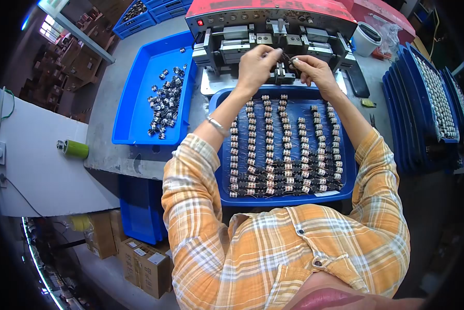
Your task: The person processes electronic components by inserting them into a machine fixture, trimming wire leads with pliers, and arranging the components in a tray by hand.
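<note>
At our left, a blue bin [131, 103] holds loose bits [164, 106]. Our left hand [257, 67] has its fingertips close together, but we can't tell if they grip anything. Between our hands is a small dark part [287, 59]. It looks light and hard, maybe easy to drop, so its middle seems best to pinch. The machine's [270, 11] hard edges leave little room there. The tray [288, 202] sits below. Our right hand [317, 73] pinches the part. Farther right, the stack [403, 111] stands well apart.

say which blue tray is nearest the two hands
The middle tray, its components in rows; the tray of heaped components sits farther left, the stacked trays farther right.
</note>
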`<state>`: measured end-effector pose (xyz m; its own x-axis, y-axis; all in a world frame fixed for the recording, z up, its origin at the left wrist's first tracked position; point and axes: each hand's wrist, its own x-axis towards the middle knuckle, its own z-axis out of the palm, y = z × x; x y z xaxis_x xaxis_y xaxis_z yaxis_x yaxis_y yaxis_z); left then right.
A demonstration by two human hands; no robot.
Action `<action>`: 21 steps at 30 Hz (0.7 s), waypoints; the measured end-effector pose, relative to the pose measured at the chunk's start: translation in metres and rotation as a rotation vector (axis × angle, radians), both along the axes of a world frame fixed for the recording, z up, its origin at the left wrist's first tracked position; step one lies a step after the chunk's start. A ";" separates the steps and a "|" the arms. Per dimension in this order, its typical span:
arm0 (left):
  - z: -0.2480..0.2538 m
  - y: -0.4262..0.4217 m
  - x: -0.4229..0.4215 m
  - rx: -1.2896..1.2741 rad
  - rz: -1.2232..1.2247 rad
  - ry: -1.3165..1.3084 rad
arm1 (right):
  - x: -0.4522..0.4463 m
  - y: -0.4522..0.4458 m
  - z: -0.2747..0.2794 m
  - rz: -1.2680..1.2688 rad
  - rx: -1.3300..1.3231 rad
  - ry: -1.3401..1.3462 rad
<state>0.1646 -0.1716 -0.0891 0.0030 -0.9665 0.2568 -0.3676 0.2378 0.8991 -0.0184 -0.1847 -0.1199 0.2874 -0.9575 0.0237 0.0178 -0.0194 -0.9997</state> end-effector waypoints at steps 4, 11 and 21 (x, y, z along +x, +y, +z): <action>-0.006 0.028 0.014 0.547 -0.082 0.832 | 0.003 -0.001 0.002 0.004 -0.094 0.104; -0.017 0.068 0.024 0.688 -0.142 1.117 | 0.000 0.004 0.002 0.032 -0.222 0.214; -0.026 0.075 0.019 0.717 -0.168 1.219 | -0.009 -0.002 0.008 -0.005 -0.256 0.287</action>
<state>0.1837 -0.0965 -0.1148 -0.2627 -0.8951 -0.3602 0.6980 -0.4340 0.5696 -0.0272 -0.1863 -0.1116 0.3120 -0.9325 0.1819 -0.2625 -0.2687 -0.9268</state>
